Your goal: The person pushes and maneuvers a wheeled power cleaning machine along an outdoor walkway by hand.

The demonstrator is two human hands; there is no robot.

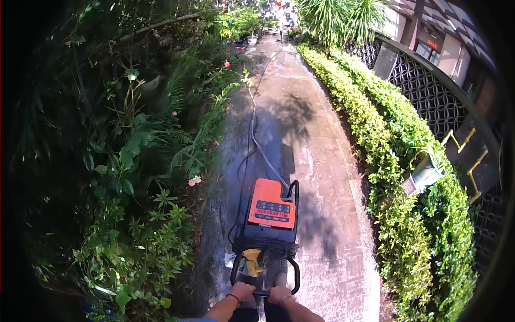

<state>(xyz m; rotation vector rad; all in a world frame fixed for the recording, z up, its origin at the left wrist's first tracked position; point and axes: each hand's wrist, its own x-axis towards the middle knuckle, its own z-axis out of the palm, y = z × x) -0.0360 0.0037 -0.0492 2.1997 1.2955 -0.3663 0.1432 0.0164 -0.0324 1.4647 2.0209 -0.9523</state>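
Note:
A wheeled machine with an orange top panel [272, 204], which looks like a pressure washer, stands on the path in front of me. Its black tubular handle [261, 294] reaches back to my body. My left hand [242, 290], with a red band at the wrist, is closed around the left part of the bar. Close beside it, my right hand [279, 295] wraps the right part. Black cable [279, 248] is coiled over the frame, next to a yellow item [252, 257] I cannot identify. A grey hose [255, 134] runs from the machine up the path.
The paved path [332, 182], partly wet, leads ahead. Dense plants [129, 161] border it on the left, a trimmed hedge [370, 129] on the right. A tilted pot [424, 174] rests in the hedge. Far ahead a person [284, 27] stands near potted plants [252, 39].

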